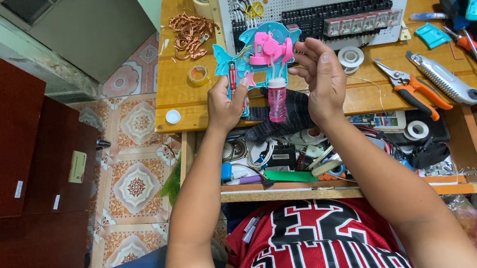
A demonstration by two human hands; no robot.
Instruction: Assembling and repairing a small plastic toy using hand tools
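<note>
head view: left hand (225, 106) grip is closed on the opened teal toy shell (254, 56), raised above the bench (188, 92); right hand (322, 79) is open, empty, fingers beside the pink mechanism (268, 48). step in hand appears to be inspection; next move likely calls for fingertip precision

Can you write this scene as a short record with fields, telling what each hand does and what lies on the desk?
left hand: left hand grips the open toy gun by its teal shell
right hand: right hand open, fingertips at the pink part of the toy
toy: teal half shell, pink inner parts, small pink bottle hanging below
desk: wooden desk with pliers, copper wire, tape roll, white board
drawer: open drawer full of small parts
</note>
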